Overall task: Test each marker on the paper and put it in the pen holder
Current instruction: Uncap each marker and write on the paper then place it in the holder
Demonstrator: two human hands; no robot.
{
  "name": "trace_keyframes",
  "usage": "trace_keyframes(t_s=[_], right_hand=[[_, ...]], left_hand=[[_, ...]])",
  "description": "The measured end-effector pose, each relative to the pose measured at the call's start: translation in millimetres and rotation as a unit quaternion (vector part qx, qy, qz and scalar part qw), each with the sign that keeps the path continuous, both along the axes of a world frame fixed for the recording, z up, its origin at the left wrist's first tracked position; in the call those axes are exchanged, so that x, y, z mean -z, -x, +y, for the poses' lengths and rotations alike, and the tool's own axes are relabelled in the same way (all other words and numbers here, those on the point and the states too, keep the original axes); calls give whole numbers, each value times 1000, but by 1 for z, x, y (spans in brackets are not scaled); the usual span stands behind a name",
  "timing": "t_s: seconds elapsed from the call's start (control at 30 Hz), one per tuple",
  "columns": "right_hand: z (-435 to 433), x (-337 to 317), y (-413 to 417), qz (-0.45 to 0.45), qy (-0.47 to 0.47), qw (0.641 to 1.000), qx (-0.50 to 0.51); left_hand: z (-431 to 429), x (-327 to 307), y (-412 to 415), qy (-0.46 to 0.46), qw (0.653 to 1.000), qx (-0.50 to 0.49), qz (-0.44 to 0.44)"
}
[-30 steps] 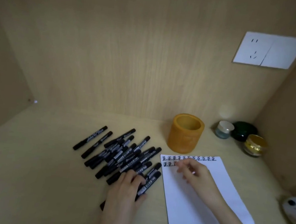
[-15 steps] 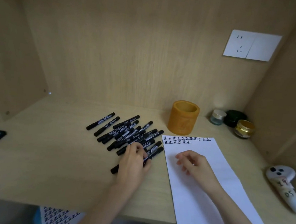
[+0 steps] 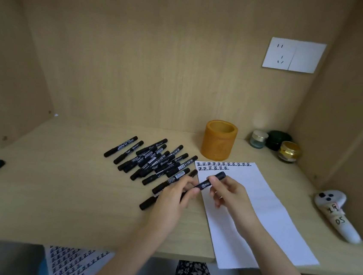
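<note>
Black marker [image 3: 210,183] is held off the bench [image 3: 58,191]. Left hand [image 3: 170,200] fingers [image 3: 190,193] pinch its barrel. Right hand [image 3: 229,192] fingers [image 3: 215,182] grip the capped end, over the paper [image 3: 257,212] edge. Risk: a stiff cap releasing abruptly, jolting the loose markers [image 3: 151,158] just left of the fingers.

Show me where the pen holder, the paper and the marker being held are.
pen holder [image 3: 217,148]: head view, on its orange front wall.
paper [image 3: 269,213]: head view, on a bare white part.
held marker [image 3: 204,185]: head view, on its labelled barrel.
</note>
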State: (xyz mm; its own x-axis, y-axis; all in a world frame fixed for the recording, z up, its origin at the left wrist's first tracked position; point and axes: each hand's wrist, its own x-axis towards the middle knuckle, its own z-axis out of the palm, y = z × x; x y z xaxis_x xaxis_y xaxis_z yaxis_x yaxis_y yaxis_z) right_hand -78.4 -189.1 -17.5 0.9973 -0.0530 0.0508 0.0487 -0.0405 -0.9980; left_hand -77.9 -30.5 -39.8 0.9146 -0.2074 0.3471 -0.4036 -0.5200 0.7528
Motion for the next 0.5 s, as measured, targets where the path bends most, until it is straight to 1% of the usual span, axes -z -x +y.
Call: trace_keyframes(t_s=[0.13, 0.27, 0.37, 0.5], right_hand=[[3, 0, -5, -10, -17, 1000, -9], [4, 1, -14, -18, -21, 999, -15], [2, 2, -19, -19, -23, 999, -26], [1, 7, -27, -18, -4, 999, -42]], left_hand=[[0, 2, -1, -26, 999, 9, 41], [-3, 5, -11, -68, 997, 17, 28], [-7, 6, -21, -41, 998, 34, 34], [-16, 11, -34, -22, 997, 49, 52]])
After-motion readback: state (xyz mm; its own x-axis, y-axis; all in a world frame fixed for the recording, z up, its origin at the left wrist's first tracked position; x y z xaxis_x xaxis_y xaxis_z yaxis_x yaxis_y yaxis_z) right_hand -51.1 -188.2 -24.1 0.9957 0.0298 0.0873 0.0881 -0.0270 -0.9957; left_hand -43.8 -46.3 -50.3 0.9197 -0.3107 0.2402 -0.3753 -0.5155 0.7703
